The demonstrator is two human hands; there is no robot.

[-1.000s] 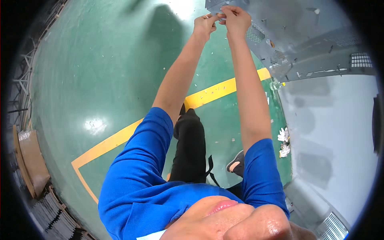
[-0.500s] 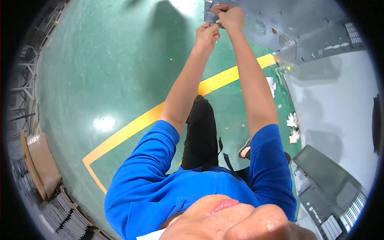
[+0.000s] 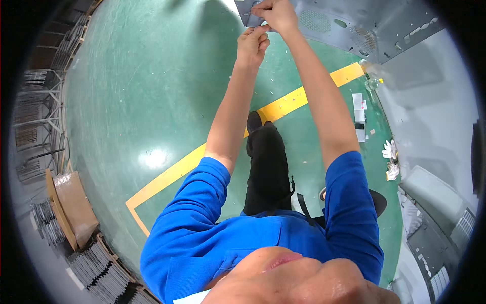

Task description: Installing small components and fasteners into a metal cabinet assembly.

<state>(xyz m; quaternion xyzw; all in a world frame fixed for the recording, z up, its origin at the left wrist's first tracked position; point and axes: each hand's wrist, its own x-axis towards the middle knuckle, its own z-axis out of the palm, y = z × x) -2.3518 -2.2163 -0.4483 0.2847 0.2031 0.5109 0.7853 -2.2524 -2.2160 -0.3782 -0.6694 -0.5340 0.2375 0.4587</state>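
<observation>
Both hands sit a bit more to the left in the view than they did one second ago, and their fingertips, which were close together then, are now a little apart. Floor things to the right of the hands have slid further right, so the head has likely turned.

Look at the big gray metal panel (image 3: 354,17). It starts right at the hands and goes off to their right, its bottom edge slanting a little back toward the person. That slant is its long way. So the hands are at its left end, not at its middle.

The right hand (image 3: 281,17) is nearer. It is in front of the left end, with its fingers bent and the tips pinched close against the metal. The left hand (image 3: 250,48) is lower, just under the panel's corner, with its fingers curled and the thumb and a finger close together by the bottom edge. I cannot tell if either one has something tiny in its pinch.

Just to the right of the right hand, the panel has a patch of small holes (image 3: 314,21), and past that an oval hole (image 3: 340,23). Further right and nearer the person, some white papers (image 3: 358,104) and white gloves (image 3: 389,149) lie on the green floor (image 3: 136,101).
</observation>
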